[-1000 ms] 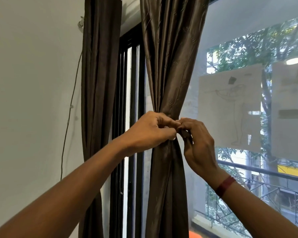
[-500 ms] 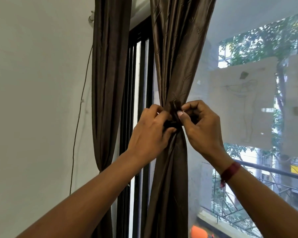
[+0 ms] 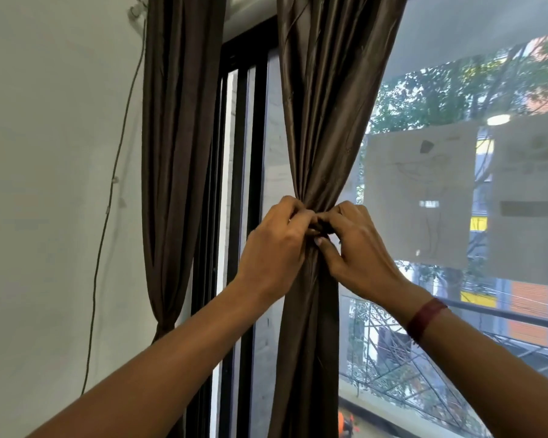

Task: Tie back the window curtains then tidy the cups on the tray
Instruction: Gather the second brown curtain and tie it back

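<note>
A shiny brown curtain [image 3: 326,115] hangs in front of the window, gathered into a narrow waist at mid height. My left hand [image 3: 275,251] grips that waist from the left with curled fingers. From the right, my right hand [image 3: 354,248] pinches the dark tie at the same spot, fingertips meeting those of the left. The tie itself is mostly hidden under the fingers. A second brown curtain [image 3: 178,159] hangs by the wall at the left, drawn in low down. No cups or tray are in view.
A white wall [image 3: 54,184] with a thin cable [image 3: 108,210] fills the left. The black window frame [image 3: 247,147] stands between the curtains. Sheets of paper [image 3: 421,197] are stuck on the glass at the right; a balcony railing and trees lie outside.
Both hands have stayed on the curtain's gathered waist, their fingers working at the tie. The view has shifted slightly, and the right hand's fingers now curl closer against the left.
</note>
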